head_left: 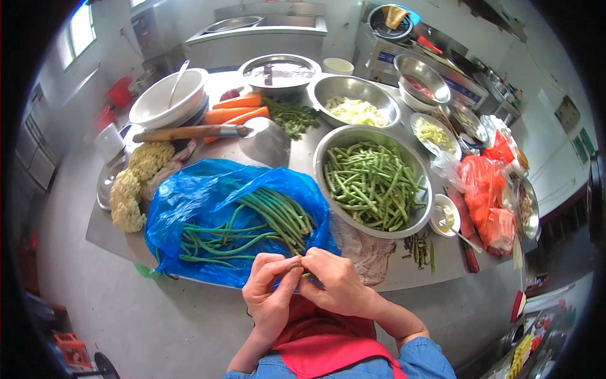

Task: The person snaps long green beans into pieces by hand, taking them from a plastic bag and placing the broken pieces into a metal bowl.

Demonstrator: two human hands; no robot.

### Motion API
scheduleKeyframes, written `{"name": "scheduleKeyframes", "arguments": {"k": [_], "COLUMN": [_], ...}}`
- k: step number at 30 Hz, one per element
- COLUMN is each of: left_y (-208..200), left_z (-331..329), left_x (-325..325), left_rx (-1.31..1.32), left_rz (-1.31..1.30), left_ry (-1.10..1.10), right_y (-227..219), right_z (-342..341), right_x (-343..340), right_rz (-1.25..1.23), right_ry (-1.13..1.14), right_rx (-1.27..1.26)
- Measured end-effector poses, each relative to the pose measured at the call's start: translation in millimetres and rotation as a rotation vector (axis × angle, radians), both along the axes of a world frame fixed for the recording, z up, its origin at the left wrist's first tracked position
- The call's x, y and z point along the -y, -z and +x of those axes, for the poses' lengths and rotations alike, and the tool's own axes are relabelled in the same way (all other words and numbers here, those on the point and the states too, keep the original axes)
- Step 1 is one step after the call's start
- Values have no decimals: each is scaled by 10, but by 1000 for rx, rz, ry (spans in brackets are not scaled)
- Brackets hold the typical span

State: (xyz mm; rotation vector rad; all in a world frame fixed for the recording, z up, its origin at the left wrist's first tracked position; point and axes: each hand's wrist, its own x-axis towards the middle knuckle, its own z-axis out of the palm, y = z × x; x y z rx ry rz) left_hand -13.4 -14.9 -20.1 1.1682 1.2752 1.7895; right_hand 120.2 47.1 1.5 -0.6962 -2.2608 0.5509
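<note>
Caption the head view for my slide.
Fingers pinch slim green beans near a blue plastic bag of long beans and a round steel bowl of short beans.

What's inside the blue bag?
Long green beans show inside the open blue bag. What lies beneath them or behind its crumpled sides is covered, so I can't tell.

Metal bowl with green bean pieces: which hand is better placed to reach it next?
The right hand, probably: the metal bowl lies ahead and to its right, nearer than to the left hand. Neither looks free: both seem to pinch a bean piece.
</note>
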Motion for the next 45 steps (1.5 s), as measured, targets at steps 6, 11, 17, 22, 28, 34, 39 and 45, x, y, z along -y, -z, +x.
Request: {"name": "scheduleKeyframes", "arguments": {"k": [6, 11, 17, 22, 28, 34, 39, 45], "left_y": [-48, -72, -143, 105, 235, 174, 201, 233], "left_z": [195, 464, 754, 1408, 1437, 728, -16, -400], "left_x": [-67, 18, -258, -618, -569, -293, 168, 551], "left_rx": [15, -615, -653, -877, -986, -742, -662, -266], "left_rz": [3, 487, 372, 321, 278, 373, 110, -96], "left_ry": [54, 17, 91, 204, 245, 162, -62, -274], "right_y": [71, 2, -596, -648, -395, -151, -3, 149], "right_z": [176, 324, 854, 1131, 1189, 773, 245, -492], "right_x": [75, -20, -482, -1202, -863, -303, -168, -23], "right_rz": [-572, -784, -23, 376, 359, 214, -10, 120], "right_ry": [-38, 249, 454, 592, 575, 365, 93, 64], "right_rx": [-357, -791, -422, 148, -53, -181, -133, 103]}}
